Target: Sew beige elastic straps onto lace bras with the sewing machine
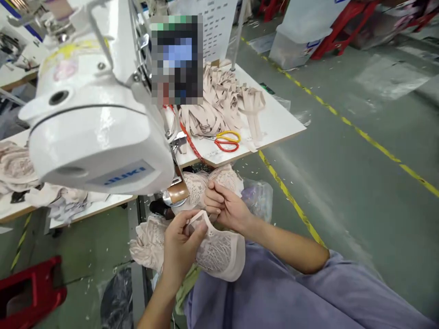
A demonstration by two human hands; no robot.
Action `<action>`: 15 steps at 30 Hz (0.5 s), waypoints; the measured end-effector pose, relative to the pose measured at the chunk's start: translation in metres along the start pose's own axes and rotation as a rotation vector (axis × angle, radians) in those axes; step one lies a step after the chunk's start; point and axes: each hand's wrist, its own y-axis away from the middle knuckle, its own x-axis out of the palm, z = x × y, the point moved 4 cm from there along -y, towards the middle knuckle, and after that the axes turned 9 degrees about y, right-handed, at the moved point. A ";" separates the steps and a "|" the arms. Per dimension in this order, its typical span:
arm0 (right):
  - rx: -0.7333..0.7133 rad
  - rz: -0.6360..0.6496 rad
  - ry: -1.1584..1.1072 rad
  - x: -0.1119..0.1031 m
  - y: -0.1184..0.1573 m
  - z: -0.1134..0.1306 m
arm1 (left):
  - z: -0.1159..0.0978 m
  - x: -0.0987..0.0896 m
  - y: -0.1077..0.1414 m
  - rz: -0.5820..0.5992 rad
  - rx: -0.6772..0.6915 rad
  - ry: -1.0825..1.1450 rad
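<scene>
The smooth white JUKI sewing machine [103, 141] is bulkiest, beside a flat tabletop [283, 123] bearing a tangled heap of matte beige fabric straps [219, 98]. Below the machine is a lace bra cup [216, 251], probably light and soft, its sheer openwork easily snagged; the smooth, curved border looks firmer and the better place to take hold. The left hand [181, 240] pinches its upper edge between thumb and fingers; the right hand [230, 208] is curled closed, though I cannot tell whether it grips anything. Smallest are scissors [216, 138] with red and yellow loop handles.
</scene>
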 end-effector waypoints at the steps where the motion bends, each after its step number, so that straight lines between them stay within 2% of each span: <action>1: 0.000 -0.008 -0.038 0.002 0.000 -0.007 | 0.000 0.000 0.000 -0.011 0.011 -0.032; 3: 0.004 -0.020 -0.101 0.006 -0.002 -0.013 | 0.007 0.001 -0.001 0.005 -0.019 -0.051; 4: 0.007 -0.025 -0.122 0.007 -0.003 -0.013 | 0.011 0.003 -0.002 0.060 -0.054 -0.038; 7: -0.011 -0.051 -0.130 0.006 -0.006 -0.005 | 0.023 0.012 -0.002 0.335 -0.138 0.024; 9: -0.034 -0.091 -0.116 0.001 -0.009 0.003 | 0.025 0.014 -0.002 0.425 -0.137 0.039; 13: -0.036 -0.227 -0.152 -0.016 -0.015 0.009 | 0.023 0.006 -0.002 0.382 -0.112 0.019; 15: 0.008 -0.271 -0.065 -0.026 -0.012 0.003 | 0.021 0.003 -0.001 0.339 -0.098 -0.004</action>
